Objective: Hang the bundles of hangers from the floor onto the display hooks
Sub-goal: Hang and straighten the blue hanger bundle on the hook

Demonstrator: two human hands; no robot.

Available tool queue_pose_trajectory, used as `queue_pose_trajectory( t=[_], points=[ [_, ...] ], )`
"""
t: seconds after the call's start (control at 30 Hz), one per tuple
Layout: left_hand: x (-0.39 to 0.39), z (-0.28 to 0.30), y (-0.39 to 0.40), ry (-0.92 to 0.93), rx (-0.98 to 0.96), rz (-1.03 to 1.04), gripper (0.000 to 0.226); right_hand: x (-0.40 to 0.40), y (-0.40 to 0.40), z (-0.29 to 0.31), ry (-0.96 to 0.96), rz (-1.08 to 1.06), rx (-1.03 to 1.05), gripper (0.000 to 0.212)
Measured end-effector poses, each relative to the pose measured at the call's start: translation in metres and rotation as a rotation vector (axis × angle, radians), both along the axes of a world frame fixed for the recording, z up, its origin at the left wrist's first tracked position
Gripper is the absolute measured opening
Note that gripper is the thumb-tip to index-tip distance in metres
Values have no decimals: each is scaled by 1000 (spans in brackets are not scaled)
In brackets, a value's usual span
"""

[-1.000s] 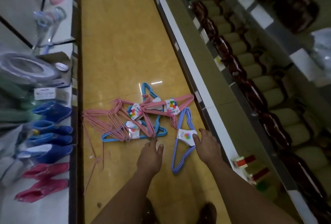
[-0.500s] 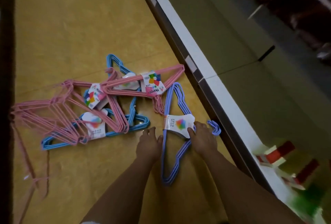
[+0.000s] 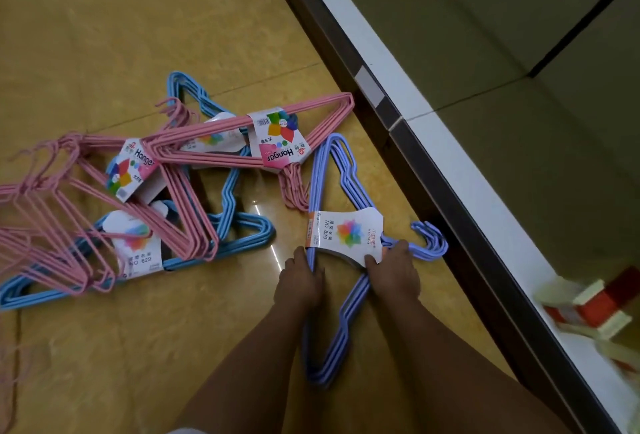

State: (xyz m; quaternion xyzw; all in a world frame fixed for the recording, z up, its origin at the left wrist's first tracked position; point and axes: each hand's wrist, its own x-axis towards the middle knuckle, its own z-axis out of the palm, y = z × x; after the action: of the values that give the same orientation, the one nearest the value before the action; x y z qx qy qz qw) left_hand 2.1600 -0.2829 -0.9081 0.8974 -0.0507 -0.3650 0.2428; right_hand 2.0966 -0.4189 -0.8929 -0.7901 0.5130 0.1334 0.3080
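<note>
The right hand (image 3: 393, 270) curls over the lavender hanger bundle (image 3: 332, 205) where the hook necks meet the shoulder wires, thumb pressed on the lower edge of its paper label (image 3: 344, 233). The left hand (image 3: 300, 281) closes on the bundle's straight bottom bars just below the label's other end. Gripping either side of the paper band looks deliberate: that is where the wires are bound together, so the bundle should come up as one piece rather than fanning apart. It lies flat on the floor, hooks (image 3: 431, 241) pointing toward the shelf base (image 3: 408, 142).

Just beyond the hands, a pink bundle (image 3: 277, 137) with a "Hanger" label lies across a light blue bundle (image 3: 225, 198); further left, a second pink bundle (image 3: 131, 170) and loose pink hangers (image 3: 41, 225) overlap another blue bundle (image 3: 207, 253). All await lifting; no display hooks are in view.

The glossy yellow-tan tiled floor (image 3: 138, 17) shows reflections. A white-edged shelving unit (image 3: 433, 111) runs diagonally along the right, with blurred red-and-cream boxes (image 3: 588, 305) on its lowest shelf.
</note>
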Motion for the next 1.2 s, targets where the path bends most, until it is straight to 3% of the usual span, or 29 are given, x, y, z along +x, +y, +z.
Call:
queue_pose_trajectory(
  t=[0.17,0.37,0.47,0.57,0.8,1.0,1.2],
  points=[
    [-3,-5,-4,79,74,-29,41,-1,9,-10,-80,-244,197,63],
    [1,3,-8,114,39,72,36,-2,7,-5,-182,-303,267,54],
    [4,10,-10,145,10,130,40,2,11,-1,-340,-529,435,51],
    [3,19,-13,125,15,148,35,7,16,3,-478,-692,640,47],
    [-5,43,-14,10,71,279,23,11,33,20,-490,-886,784,45],
    [-12,74,9,58,68,337,31,11,55,55,-469,-875,784,39],
    [-25,166,22,142,-44,368,31,12,58,150,-428,-819,694,33]
  ],
)
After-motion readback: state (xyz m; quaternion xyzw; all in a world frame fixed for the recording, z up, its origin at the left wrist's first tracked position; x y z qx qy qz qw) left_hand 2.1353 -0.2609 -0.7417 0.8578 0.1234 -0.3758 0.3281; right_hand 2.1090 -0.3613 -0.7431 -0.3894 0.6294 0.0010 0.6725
